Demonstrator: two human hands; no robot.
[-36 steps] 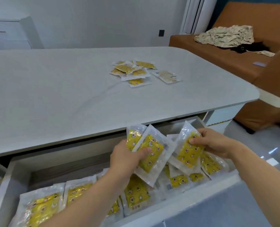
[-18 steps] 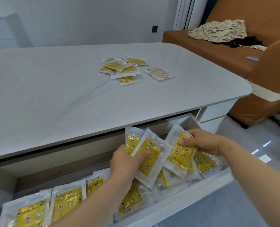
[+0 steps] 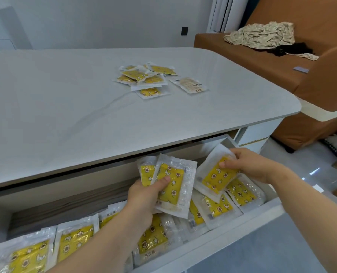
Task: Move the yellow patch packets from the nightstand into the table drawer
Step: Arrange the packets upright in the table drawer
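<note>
The open white drawer (image 3: 232,236) under the tabletop holds several yellow patch packets in clear wrappers (image 3: 71,241). My left hand (image 3: 144,196) grips two fanned packets (image 3: 173,186) upright over the drawer's middle, thumb across the front one. My right hand (image 3: 250,166) pinches a single packet (image 3: 217,174) by its top, tilted, above the drawer's right end. A loose pile of several more yellow packets (image 3: 144,77) lies on the grey tabletop (image 3: 55,115), with one pale packet (image 3: 189,84) face down beside it.
A brown sofa (image 3: 321,79) with a crumpled beige cloth (image 3: 262,35) and a dark item stands to the right of the table. A white cabinet (image 3: 0,28) is at the back left. Glossy floor shows right of the drawer.
The right hand's packet has shifted right, away from the left hand's pair, and tilted lower toward the drawer's right end. The left hand stays about where it was.
</note>
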